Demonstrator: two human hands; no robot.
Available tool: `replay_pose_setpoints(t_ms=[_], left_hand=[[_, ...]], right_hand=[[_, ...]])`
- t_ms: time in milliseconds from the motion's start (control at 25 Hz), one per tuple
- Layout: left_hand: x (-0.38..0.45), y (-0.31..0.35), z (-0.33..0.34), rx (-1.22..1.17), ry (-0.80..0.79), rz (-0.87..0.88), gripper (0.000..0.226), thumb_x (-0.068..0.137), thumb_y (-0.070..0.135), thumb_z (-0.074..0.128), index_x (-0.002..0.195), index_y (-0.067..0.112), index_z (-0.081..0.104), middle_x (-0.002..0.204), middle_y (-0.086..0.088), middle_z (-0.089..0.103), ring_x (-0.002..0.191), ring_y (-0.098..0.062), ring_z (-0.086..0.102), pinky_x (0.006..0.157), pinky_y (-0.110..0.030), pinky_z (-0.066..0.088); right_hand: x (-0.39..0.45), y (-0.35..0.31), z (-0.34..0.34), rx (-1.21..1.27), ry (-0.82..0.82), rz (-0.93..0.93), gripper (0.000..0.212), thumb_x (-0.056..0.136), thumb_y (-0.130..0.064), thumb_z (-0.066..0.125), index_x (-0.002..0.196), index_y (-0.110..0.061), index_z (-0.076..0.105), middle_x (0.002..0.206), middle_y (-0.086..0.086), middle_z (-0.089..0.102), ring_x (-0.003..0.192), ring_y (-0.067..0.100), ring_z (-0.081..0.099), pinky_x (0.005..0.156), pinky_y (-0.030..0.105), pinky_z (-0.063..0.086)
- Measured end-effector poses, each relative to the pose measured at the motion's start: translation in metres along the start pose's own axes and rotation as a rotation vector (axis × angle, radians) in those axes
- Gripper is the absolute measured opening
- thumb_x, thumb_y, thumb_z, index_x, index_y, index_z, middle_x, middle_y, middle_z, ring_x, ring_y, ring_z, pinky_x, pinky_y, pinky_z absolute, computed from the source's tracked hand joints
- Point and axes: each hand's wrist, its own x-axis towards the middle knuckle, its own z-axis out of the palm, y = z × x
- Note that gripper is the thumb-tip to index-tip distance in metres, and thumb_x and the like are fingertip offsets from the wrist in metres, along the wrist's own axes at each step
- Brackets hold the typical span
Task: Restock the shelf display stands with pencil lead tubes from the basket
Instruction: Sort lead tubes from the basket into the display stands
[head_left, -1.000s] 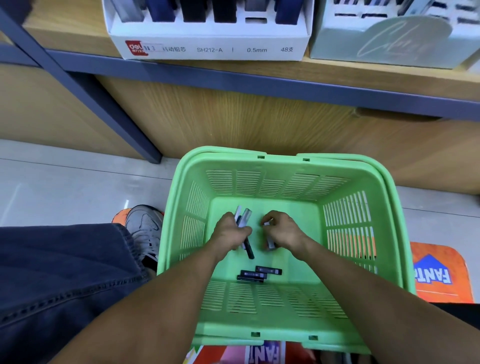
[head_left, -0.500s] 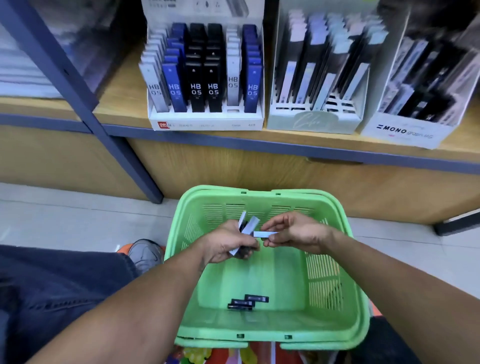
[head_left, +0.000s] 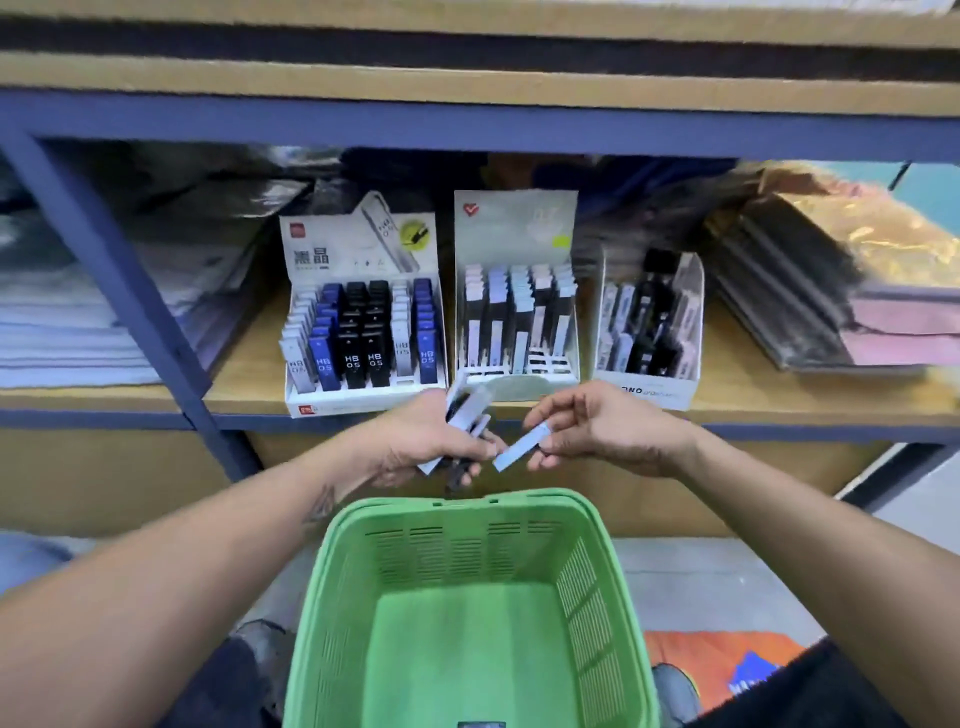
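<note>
Left hand (head_left: 415, 441): clamped on bundle of lead tubes (head_left: 465, 415), above basket (head_left: 363, 597) far rim.
Right hand (head_left: 602, 431): pinched single pale tube (head_left: 522, 447), just beside bundle.
Basket: green, on floor below shelf (head_left: 753, 400).
Display stands: left stand (head_left: 363, 332), middle stand (head_left: 517, 322), right stand (head_left: 647, 332), side by side on shelf.

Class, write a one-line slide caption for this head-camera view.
Left hand grips a bunch of lead tubes; right hand pinches one pale tube above the green basket.
</note>
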Motion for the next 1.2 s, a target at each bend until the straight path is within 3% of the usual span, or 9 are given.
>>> replay_pose_setpoints(t_ms=[120,360,480,680,800,960,1200], left_hand=[[-0.002,0.048,-0.005,0.116,0.011,0.092,0.029,0.084,-0.001,0.078,0.103,-0.011,0.059,0.098,-0.027,0.074,0.064,-0.028,0.062,0.058,-0.035,0.055],[0.019,0.098,0.005,0.265,0.155,0.219,0.017,0.081,-0.007,0.075,0.089,-0.004,0.06,0.076,-0.027,0.071,0.054,-0.03,0.064,0.049,-0.034,0.054],[0.034,0.113,0.001,0.184,0.228,0.253,0.02,0.081,-0.009,0.074,0.089,0.002,0.059,0.064,-0.021,0.068,0.049,-0.027,0.063,0.044,-0.03,0.051],[0.047,0.125,-0.019,-0.007,0.148,0.236,0.021,0.081,-0.011,0.073,0.098,-0.012,0.06,0.065,-0.017,0.065,0.053,-0.024,0.061,0.048,-0.029,0.051],[0.05,0.125,-0.023,-0.055,0.157,0.214,0.034,0.082,-0.013,0.071,0.111,-0.02,0.056,0.075,-0.023,0.065,0.055,-0.024,0.061,0.047,-0.028,0.051],[0.052,0.123,-0.025,-0.024,0.154,0.209,0.02,0.08,-0.011,0.074,0.097,-0.009,0.063,0.075,-0.019,0.067,0.057,-0.024,0.062,0.05,-0.03,0.052],[0.054,0.124,-0.015,-0.003,0.168,0.237,0.015,0.078,-0.01,0.076,0.088,-0.005,0.067,0.071,-0.016,0.07,0.055,-0.024,0.064,0.05,-0.03,0.053]], right_hand=[[-0.007,-0.029,-0.007,-0.06,0.043,-0.092,0.021,0.091,0.007,0.066,0.111,0.009,0.06,0.093,0.03,0.073,0.085,0.031,0.075,0.075,0.027,0.061],[-0.005,-0.072,-0.022,-0.096,0.25,-0.265,0.021,0.088,0.009,0.07,0.107,0.001,0.07,0.091,0.023,0.076,0.085,0.031,0.076,0.077,0.028,0.061],[0.002,-0.091,-0.035,-0.097,0.306,-0.317,0.025,0.088,0.009,0.07,0.111,0.0,0.07,0.096,0.02,0.076,0.089,0.032,0.076,0.081,0.03,0.061],[0.02,-0.107,-0.043,-0.085,0.292,-0.424,0.022,0.091,0.001,0.069,0.112,-0.001,0.069,0.096,0.022,0.075,0.087,0.028,0.075,0.079,0.028,0.06],[0.03,-0.11,-0.042,-0.084,0.318,-0.418,0.022,0.083,-0.012,0.077,0.101,-0.002,0.072,0.088,0.019,0.075,0.08,0.025,0.074,0.071,0.024,0.058],[0.038,-0.107,-0.044,-0.079,0.396,-0.376,0.03,0.074,-0.022,0.083,0.089,0.0,0.07,0.074,0.019,0.073,0.066,0.022,0.072,0.059,0.022,0.057],[0.028,-0.107,-0.052,0.105,0.345,-0.348,0.031,0.079,-0.012,0.075,0.103,0.006,0.069,0.089,0.027,0.074,0.075,0.026,0.076,0.066,0.023,0.06]])
